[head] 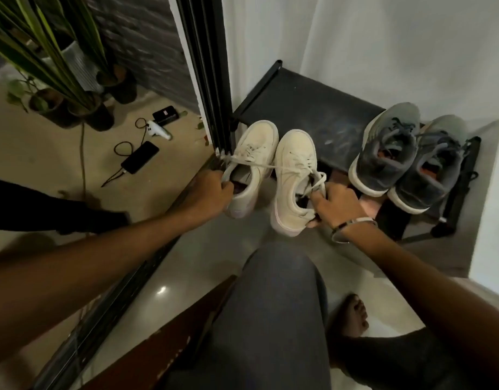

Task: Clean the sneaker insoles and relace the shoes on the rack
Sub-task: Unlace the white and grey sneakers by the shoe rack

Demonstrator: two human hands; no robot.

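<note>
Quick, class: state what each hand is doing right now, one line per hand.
Left hand: fingers curled round the heel collar of the left cream sneaker.
Right hand: grips the heel of the right cream sneaker.

Single head-worn wide-angle view, looking forward and steeply down from above seated person's lap. Both forearms enter from bottom corners, reach toward frame centre. Black shoe rack point(307, 108) sits near, mid-frame against white wall; floor fills lower part (edges bowed by lens). No second view.
</note>
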